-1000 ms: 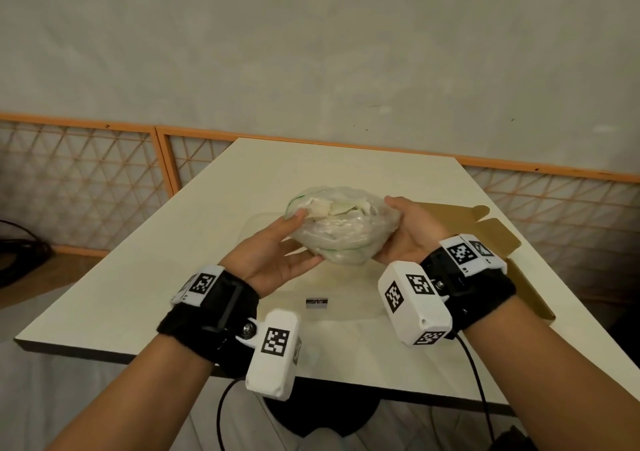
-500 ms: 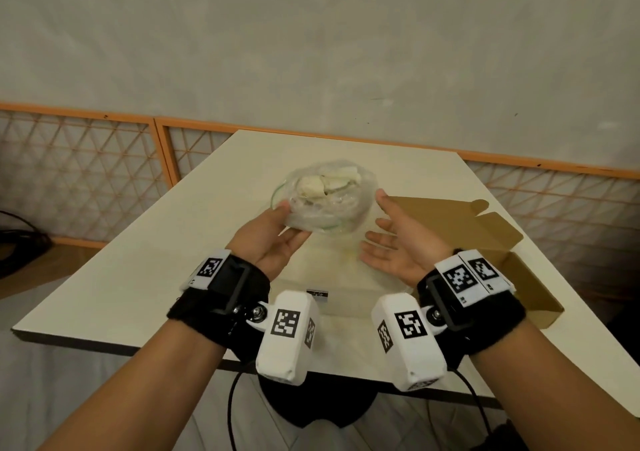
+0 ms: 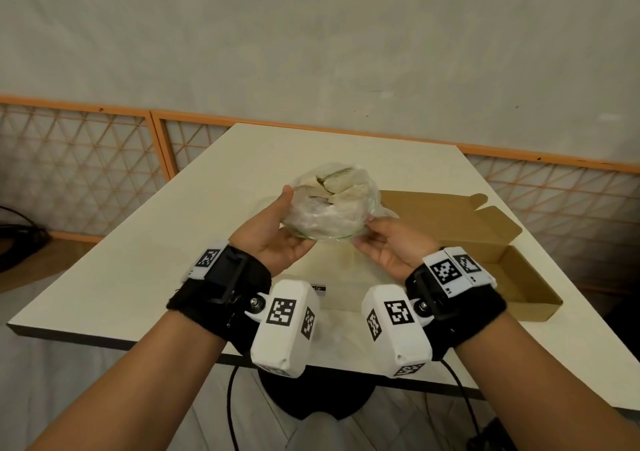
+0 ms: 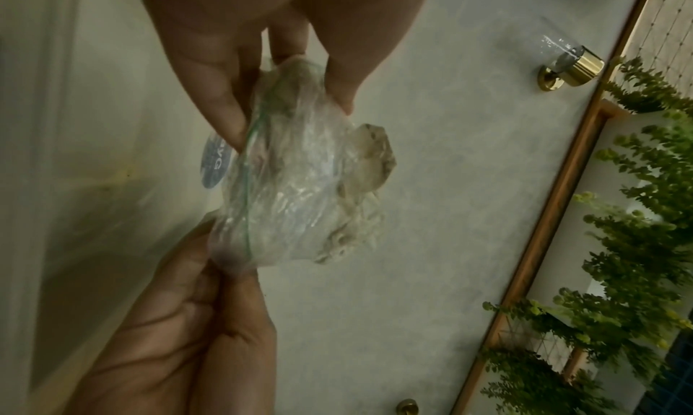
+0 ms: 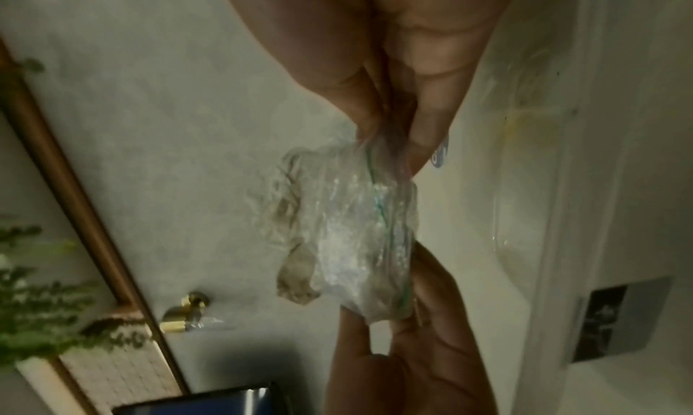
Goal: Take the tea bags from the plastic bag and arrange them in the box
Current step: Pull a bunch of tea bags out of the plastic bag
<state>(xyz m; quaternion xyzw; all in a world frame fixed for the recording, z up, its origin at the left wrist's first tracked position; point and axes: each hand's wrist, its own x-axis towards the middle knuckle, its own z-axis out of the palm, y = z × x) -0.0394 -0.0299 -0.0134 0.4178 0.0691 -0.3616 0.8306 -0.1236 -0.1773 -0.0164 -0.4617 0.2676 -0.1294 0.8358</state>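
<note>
Your tea bags [image 3: 341, 187] sit bunched inside the plastic bag [image 3: 325, 217]; count not readable through crinkled film. Box [image 3: 519, 277] near corner hidden behind your right hand [image 3: 391, 250] and its wrist unit. Blue label [image 4: 212, 163] on the bag partly covered by a fingertip, text incomplete. Right wrist view blurred; the table [image 3: 138, 270] sticker unreadable
</note>
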